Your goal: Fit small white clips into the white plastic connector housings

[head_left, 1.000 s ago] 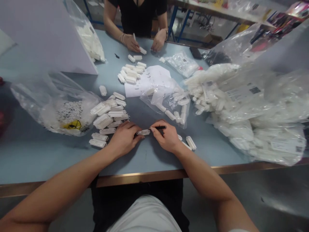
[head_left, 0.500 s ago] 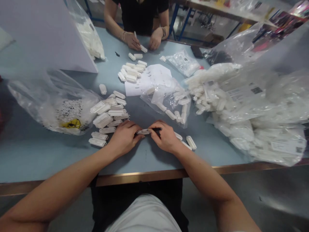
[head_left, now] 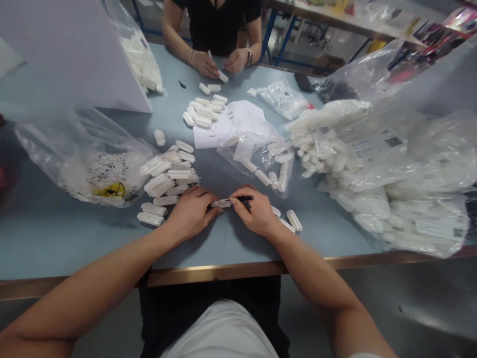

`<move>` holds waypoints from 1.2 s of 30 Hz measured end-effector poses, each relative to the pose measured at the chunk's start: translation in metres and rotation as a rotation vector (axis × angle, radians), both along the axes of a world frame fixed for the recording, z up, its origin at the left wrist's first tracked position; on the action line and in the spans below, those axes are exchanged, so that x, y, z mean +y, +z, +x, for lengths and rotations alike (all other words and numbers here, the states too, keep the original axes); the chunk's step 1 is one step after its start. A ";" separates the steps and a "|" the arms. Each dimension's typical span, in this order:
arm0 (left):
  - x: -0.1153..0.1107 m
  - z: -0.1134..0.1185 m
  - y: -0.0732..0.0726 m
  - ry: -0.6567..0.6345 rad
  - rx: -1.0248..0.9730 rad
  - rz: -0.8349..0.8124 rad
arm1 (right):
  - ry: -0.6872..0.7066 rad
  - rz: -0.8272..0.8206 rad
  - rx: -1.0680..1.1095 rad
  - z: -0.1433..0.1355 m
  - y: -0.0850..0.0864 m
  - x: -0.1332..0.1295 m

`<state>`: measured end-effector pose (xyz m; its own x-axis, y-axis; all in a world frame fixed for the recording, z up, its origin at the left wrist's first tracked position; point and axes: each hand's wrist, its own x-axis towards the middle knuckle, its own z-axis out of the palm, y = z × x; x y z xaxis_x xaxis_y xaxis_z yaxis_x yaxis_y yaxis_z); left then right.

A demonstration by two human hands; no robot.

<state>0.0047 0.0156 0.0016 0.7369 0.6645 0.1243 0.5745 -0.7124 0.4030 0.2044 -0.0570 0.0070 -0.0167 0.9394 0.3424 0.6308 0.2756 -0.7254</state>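
Between my hands is a white slotted plastic piece [head_left: 221, 203], held low over the blue table [head_left: 208, 248]. The fingers of my left hand [head_left: 192, 211] pinch its left end. My right hand [head_left: 253, 211] is closed on a thin black tool [head_left: 246, 198], whose tip meets the piece's right end. A pile of similar white pieces [head_left: 162, 186] lies just left of my left hand. A few more white pieces [head_left: 294, 220] rest to the right of my right hand, partly hidden behind it.
Left is a clear bag of small parts [head_left: 108, 174]; right, large bags of white pieces [head_left: 376, 164]. Ahead lie a paper sheet [head_left: 206, 137], an open clear bag [head_left: 276, 186] and another pile [head_left: 203, 112]. Across the table, a person's hands [head_left: 206, 64] hold a piece and a tool.
My right hand has tilted slightly, and more of the black tool shows above its fingers. Across the table, the person's watch-side hand has lifted a little.
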 end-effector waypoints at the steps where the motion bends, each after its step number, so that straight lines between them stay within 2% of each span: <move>1: 0.000 0.000 0.000 0.000 0.002 0.002 | 0.005 0.004 -0.001 0.000 0.000 0.000; 12: 0.000 0.000 -0.003 0.001 0.000 0.024 | 0.061 0.008 -0.141 -0.001 -0.004 0.003; 18: 0.000 0.000 -0.003 0.003 0.010 0.018 | 0.009 0.023 -0.024 0.000 -0.003 0.001; 26: 0.000 0.000 -0.004 0.002 0.005 0.018 | 0.037 0.019 -0.114 -0.001 -0.006 0.003; 31: 0.000 0.000 -0.003 0.006 -0.001 0.028 | -0.020 0.006 -0.021 -0.002 -0.002 0.000; 36: -0.001 0.001 -0.002 0.005 -0.005 0.031 | 0.018 0.030 -0.011 -0.003 -0.001 0.000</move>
